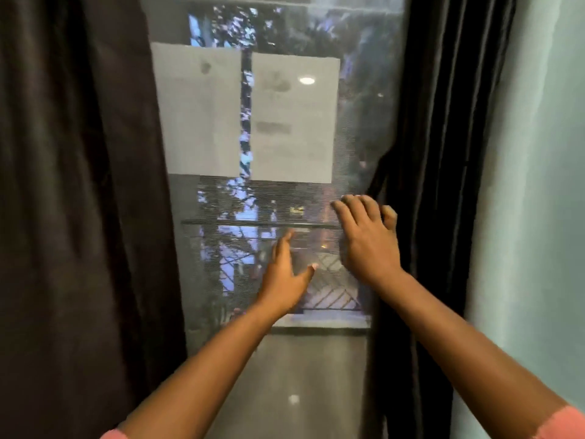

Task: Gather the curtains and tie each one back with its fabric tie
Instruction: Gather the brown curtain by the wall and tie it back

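Window glass fills the middle here, with both arms reaching in toward it. Closest to the window's centre, the left hand (286, 275) is spread, holding nothing, probably waiting to help bunch fabric. Just right of it the right hand (368, 239) lies flat, fingers together, against the right curtain (433, 153) edge, seemingly to sweep it aside. Left curtain (79, 185) hangs loose, dark, heavy folds. Can't spot any tie.

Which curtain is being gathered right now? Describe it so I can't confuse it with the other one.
Start at the window's mesh screen in the middle. The curtain right of it, next to the pale wall, is the one. Unlike the left curtain, it is bunched into tight folds, with the right hand at its edge.
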